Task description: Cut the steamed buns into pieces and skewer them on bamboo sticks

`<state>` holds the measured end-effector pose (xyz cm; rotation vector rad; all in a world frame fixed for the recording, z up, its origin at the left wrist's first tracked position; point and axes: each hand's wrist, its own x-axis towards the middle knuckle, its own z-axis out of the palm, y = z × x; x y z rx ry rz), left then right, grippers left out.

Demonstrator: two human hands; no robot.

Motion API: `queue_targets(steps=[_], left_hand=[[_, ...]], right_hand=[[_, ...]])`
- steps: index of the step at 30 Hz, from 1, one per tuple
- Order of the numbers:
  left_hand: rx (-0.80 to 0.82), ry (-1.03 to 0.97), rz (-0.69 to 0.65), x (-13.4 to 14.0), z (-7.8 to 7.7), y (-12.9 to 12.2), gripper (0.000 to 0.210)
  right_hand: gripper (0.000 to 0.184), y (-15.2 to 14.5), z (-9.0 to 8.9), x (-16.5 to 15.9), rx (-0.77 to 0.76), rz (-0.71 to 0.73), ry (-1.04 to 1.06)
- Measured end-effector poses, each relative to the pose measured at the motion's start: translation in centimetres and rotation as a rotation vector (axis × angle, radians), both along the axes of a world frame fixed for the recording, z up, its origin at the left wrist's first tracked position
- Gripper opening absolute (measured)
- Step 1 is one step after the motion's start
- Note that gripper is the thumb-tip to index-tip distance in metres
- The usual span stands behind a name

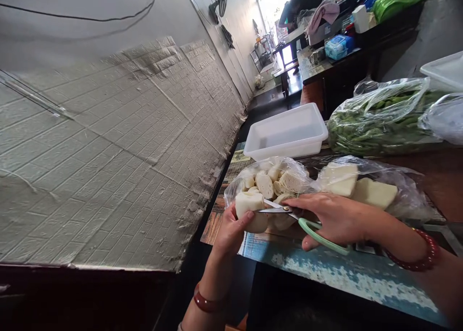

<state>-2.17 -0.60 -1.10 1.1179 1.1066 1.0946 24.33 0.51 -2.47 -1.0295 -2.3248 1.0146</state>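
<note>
A person's left hand (231, 232) gripped a pale, spongy roll (249, 203) between thumb and fingers, at the near left part of a table (307, 263). The right hand (338, 220) grasped a pair of scissors (287, 209) by mint-green handles, the parted metal blades reaching the roll's right side. The cut looked barely begun, if begun at all: the roll appeared to be in one piece.

Just beyond it, a clear plastic bag (303, 168) held many more rolls (265, 186), rounded and cream-coloured. Some showed flat, porous faces; whether these had been cut here could not be told. Judging by that pile, much probably remained.

To the right, flat, smooth, yellowish slabs (338, 179) lay in crinkled clear plastic. On the far side stood a rectangular white plastic tub (289, 150) with a rolled rim, and to its right a glossy bag of green pods (387, 123). The table's near edge had a worn, blue-and-white pattern; textured brick-patterned panelling (108, 152) covered the left wall.
</note>
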Motion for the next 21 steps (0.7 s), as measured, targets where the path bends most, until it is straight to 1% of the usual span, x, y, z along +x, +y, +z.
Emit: queue_targets(steps=[6, 9, 15, 21], left_hand=[[0.007, -0.007, -0.022, 0.01, -0.34, 0.33, 0.059], [-0.002, 0.006, -0.029, 0.0, -0.35, 0.39, 0.058], [-0.008, 0.031, -0.023, -0.1, -0.54, 0.48, 0.056], [-0.033, 0.015, -0.008, 0.12, -0.83, 0.54, 0.056]], right_hand=[[0.09, 0.03, 0.19, 0.09, -0.012, -0.004, -0.03], [0.085, 0.14, 0.37, 0.21, -0.015, -0.008, -0.022], [0.053, 0.53, 0.32, 0.56, -0.017, 0.022, 0.043], [0.032, 0.74, 0.25, 0.86, -0.044, 0.038, 0.091]])
